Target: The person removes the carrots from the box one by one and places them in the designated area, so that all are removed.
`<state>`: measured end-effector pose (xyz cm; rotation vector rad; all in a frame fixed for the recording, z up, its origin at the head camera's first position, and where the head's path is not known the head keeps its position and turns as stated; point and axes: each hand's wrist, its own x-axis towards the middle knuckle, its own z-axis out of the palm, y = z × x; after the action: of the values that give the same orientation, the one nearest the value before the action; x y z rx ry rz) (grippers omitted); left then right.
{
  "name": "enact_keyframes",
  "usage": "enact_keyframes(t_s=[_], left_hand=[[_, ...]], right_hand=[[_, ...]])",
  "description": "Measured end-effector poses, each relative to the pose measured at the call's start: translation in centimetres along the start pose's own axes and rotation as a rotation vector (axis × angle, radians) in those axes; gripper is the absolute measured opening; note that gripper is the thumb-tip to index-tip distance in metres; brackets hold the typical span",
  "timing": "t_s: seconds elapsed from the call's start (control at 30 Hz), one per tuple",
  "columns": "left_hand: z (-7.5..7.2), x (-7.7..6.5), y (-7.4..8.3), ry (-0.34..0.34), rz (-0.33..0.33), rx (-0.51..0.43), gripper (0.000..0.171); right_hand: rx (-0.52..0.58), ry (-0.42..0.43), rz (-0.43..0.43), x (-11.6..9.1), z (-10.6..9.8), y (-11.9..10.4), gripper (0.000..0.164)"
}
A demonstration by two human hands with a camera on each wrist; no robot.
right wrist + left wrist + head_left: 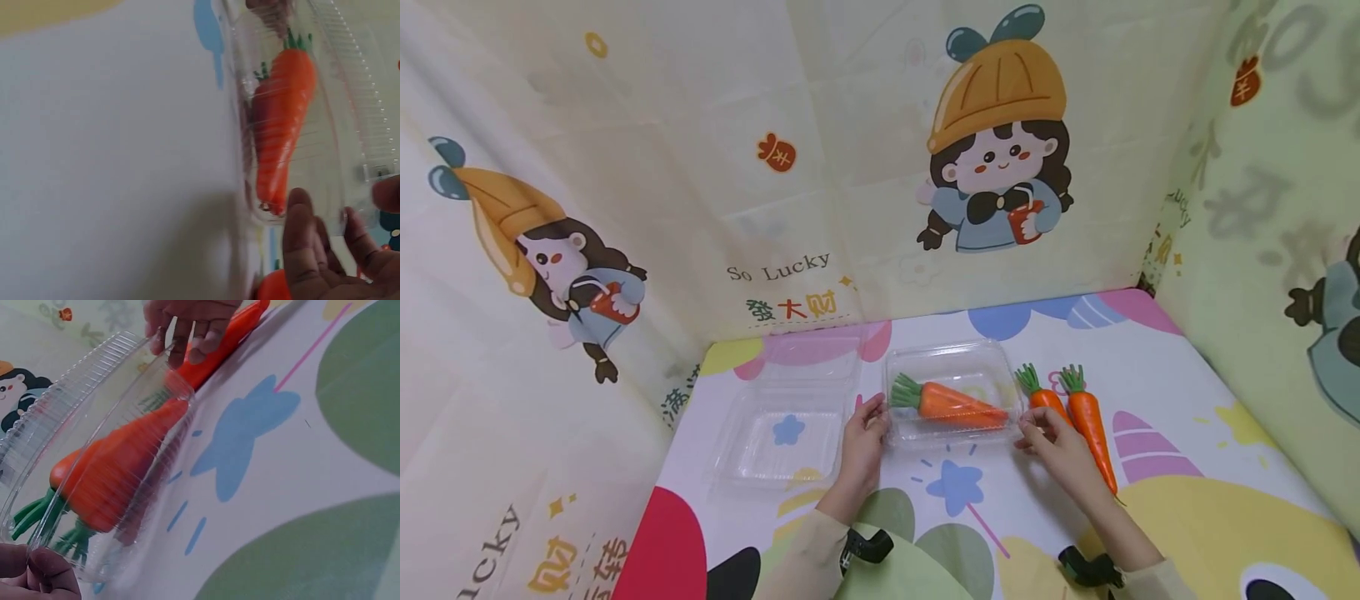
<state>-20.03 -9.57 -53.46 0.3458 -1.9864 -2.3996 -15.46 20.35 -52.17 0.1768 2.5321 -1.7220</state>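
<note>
A clear plastic box (955,354) stands in the middle of the table, its lid over an orange toy carrot (958,404) with a green top. Both wrist views show a second orange shape and tuft beside that carrot; I cannot tell whether it is another carrot or a reflection. My left hand (865,442) pinches the rim at the box's front left corner, as the left wrist view shows. At the front right corner, my right hand (1060,450) holds the rim with thumb and fingers (303,244). Whether the lid is fastened cannot be seen.
Two more toy carrots, one (1091,421) in full view and another (1047,400) partly behind the right hand, lie right of the box. A second clear box (752,433) lies opened on the left. Printed cloth (865,208) walls the table at the back and sides.
</note>
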Motion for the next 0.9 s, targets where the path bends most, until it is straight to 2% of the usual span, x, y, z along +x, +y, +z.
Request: enact_keyframes(t_s=[0.13, 0.3, 0.4, 0.67, 0.9], left_hand=[[-0.1, -0.3, 0.1, -0.02, 0.022, 0.022, 0.047], [-0.5, -0.8, 0.2, -0.031, 0.028, 0.054, 0.049], [-0.7, -1.1, 0.3, -0.042, 0.026, 0.07, 0.05], [-1.3, -1.9, 0.4, -0.068, 0.015, 0.04, 0.053], [-1.6, -1.6, 0.2, -0.07, 0.008, 0.037, 0.052]], right_hand=[[-0.1, -0.025, -0.015, -0.3, -0.5, -0.5, 0.05], [-0.168, -0.007, -0.133, -0.4, -0.9, -0.7, 0.056], [-0.161, -0.003, -0.184, -0.4, -0.9, -0.7, 0.054], [-0.15, 0.006, -0.264, -0.1, -1.1, -1.3, 0.05], [-0.068, -0.013, -0.286, 0.6, -1.6, -2.3, 0.049]])
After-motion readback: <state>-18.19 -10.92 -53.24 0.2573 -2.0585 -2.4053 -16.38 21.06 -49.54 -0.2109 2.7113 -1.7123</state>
